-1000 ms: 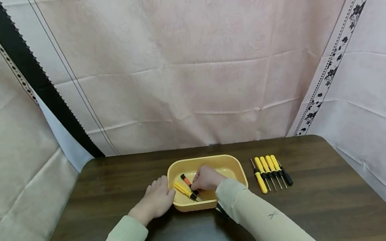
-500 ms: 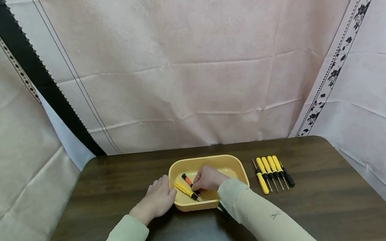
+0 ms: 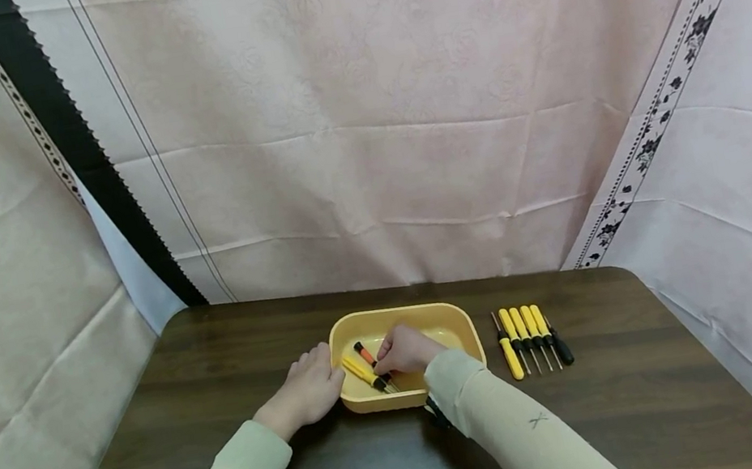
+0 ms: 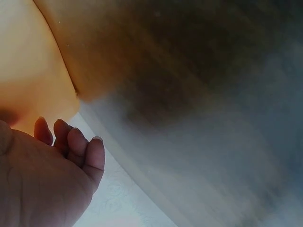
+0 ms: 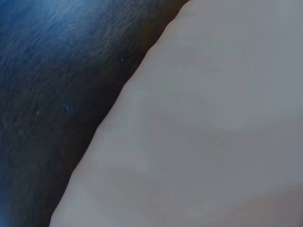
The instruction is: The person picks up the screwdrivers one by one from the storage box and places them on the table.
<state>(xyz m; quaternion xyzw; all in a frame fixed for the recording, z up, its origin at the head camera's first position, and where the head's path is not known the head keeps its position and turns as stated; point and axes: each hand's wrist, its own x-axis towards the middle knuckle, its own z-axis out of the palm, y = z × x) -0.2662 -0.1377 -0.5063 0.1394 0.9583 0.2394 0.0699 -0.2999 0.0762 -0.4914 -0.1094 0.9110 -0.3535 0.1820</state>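
A shallow yellow tray (image 3: 409, 398) stands on the dark wooden table. My left hand (image 3: 306, 387) rests against the tray's left side, fingers stretched along it. In the left wrist view, that hand (image 4: 52, 175) appears beside the yellow wall with fingers slightly bent. My right hand (image 3: 404, 347) reaches into the tray and pinches an orange-and-black screwdriver (image 3: 365, 353), partly hidden by the fingers. Left of it, a yellow-and-black screwdriver (image 3: 361, 371) lies slanted in the tray. Only the sleeve (image 5: 199, 123) and tabletop show in the right wrist view.
Right of the tray, several yellow-and-black screwdrivers (image 3: 524, 330) lie side by side, with a black-handled screwdriver (image 3: 561, 348) at the row's right end. A small dark object (image 3: 437, 412) is partly visible under the right sleeve. Pale cloth (image 3: 362, 146) hangs behind the table.
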